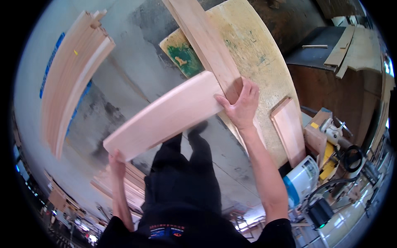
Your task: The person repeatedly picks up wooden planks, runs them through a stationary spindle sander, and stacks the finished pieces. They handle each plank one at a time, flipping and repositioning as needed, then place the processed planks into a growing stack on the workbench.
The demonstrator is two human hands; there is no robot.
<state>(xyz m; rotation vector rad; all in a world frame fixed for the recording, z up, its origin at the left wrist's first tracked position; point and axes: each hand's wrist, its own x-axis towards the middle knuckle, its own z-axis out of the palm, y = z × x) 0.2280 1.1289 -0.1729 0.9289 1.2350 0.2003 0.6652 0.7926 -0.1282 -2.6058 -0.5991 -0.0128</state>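
A pale, smooth wooden board [165, 111] slants across the space in front of me, its right end higher than its left. My left hand [117, 162] grips the board's lower left end, the fingers partly hidden by the wood. My right hand [243, 104] is closed at the other end, thumb by that board's corner and fingers over the near end of a second long board [206, 41]. That second board lies across a worn yellowish work table [264, 58], and the first board's end meets it.
A short plank [289, 130] rests on the table's right side. Stacked boards [76, 62] stand on the left, with more boards [132, 186] near my left forearm. At lower right are a white and blue container [302, 180] and a clamp-like machine part [333, 132].
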